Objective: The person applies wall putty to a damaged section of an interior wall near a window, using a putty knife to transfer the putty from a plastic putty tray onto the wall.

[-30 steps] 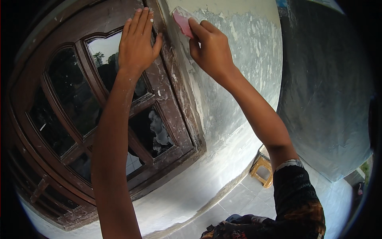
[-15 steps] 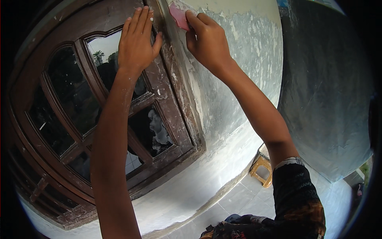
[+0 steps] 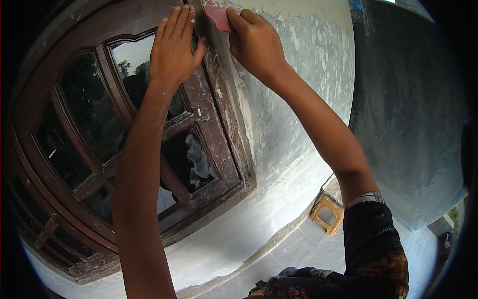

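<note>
My left hand (image 3: 174,47) lies flat on the upper right part of a dark brown wooden window (image 3: 211,107), its fingers stretched upward and slightly apart. Chipped, whitish specks mark the wood around it. In my right hand (image 3: 259,47) a flat pink scraper (image 3: 217,16) is pinched between thumb and fingers. Its blade meets the edge where the window frame joins the wall (image 3: 294,94), whose grey and cream paint is patchy and flaking. The fingers partly hide the scraper's held end.
Glass panes (image 3: 92,109) fill the window on the left. A dark sheet (image 3: 408,109) hangs at the right. Below, a yellow-brown stool (image 3: 327,214) stands on the grey tiled floor (image 3: 298,244), near the foot of the wall.
My right hand and the scraper have shifted slightly up and left, toward the window frame. My left hand stays pressed on the wood, almost unmoved.
</note>
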Motion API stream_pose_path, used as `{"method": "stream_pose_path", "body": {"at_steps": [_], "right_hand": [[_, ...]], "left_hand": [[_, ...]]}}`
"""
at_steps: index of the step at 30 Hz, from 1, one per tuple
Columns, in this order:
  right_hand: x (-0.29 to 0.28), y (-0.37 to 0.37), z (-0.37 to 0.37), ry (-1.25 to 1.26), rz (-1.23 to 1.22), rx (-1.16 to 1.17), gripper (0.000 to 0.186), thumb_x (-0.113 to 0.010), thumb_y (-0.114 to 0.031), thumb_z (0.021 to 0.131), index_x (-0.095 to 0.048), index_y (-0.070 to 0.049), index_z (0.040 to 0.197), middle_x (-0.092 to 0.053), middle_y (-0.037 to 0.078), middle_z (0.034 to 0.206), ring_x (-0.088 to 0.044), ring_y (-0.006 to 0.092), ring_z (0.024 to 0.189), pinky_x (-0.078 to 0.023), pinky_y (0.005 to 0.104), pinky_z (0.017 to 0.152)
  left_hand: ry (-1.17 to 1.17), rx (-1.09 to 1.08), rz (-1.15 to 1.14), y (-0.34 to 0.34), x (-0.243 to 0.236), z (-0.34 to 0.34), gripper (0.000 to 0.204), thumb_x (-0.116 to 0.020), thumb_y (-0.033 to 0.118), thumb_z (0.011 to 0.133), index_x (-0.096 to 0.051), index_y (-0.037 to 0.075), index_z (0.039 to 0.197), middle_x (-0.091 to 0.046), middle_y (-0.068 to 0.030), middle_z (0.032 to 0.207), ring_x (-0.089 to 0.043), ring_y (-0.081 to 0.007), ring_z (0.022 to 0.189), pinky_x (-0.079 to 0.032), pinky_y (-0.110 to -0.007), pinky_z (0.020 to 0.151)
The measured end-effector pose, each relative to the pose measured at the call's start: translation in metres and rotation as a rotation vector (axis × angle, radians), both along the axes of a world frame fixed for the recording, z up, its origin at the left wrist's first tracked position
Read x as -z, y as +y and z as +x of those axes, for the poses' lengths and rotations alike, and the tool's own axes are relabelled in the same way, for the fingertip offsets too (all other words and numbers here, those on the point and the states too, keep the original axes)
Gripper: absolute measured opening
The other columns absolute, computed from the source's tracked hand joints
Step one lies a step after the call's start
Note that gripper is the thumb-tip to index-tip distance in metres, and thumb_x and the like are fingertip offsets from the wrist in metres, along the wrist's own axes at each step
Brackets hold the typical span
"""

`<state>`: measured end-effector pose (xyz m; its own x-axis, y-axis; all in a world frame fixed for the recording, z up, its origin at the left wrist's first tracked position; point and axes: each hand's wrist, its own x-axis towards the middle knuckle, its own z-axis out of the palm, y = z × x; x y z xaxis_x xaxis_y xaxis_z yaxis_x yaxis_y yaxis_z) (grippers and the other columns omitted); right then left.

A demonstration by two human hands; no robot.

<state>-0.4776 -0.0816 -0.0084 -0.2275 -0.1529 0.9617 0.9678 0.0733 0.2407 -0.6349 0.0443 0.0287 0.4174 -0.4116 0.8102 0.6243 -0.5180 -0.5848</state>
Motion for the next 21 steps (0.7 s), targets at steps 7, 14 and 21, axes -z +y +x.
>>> {"method": "stream_pose_path", "body": {"at_steps": [7, 14, 21], "right_hand": [[0.089, 0.001, -0.024, -0.04, -0.258, 0.059, 0.04, -0.065, -0.004, 0.078, -0.06, 0.004, 0.117, -0.063, 0.012, 0.095, -0.067, 0.0311, 0.094, -0.06, 0.0392, 0.068], [-0.002, -0.002, 0.018, 0.009, -0.003, 0.061, 0.028, -0.064, 0.0, 0.076, -0.061, -0.002, 0.104, -0.064, 0.013, 0.09, -0.065, 0.0356, 0.085, -0.055, 0.0453, 0.07], [0.098, 0.0, -0.013, -0.009, -0.272, -0.07, 0.05, -0.068, 0.0, 0.074, -0.061, 0.001, 0.124, -0.062, 0.013, 0.093, -0.065, 0.0325, 0.089, -0.057, 0.0418, 0.073]], "left_hand": [[-0.003, -0.011, 0.003, 0.006, 0.002, -0.006, 0.063, -0.063, 0.032, 0.095, -0.046, 0.002, 0.148, -0.043, -0.0131, 0.157, -0.035, -0.0271, 0.148, -0.028, -0.045, 0.122], [-0.013, -0.014, 0.011, -0.002, 0.0, 0.001, 0.059, -0.061, 0.031, 0.097, -0.048, 0.001, 0.146, -0.044, -0.0131, 0.156, -0.036, -0.0268, 0.148, -0.029, -0.045, 0.122], [-0.019, -0.037, 0.016, 0.005, 0.001, -0.005, 0.057, -0.059, 0.031, 0.098, -0.049, 0.002, 0.146, -0.044, -0.013, 0.156, -0.036, -0.0267, 0.148, -0.028, -0.045, 0.122]]}}
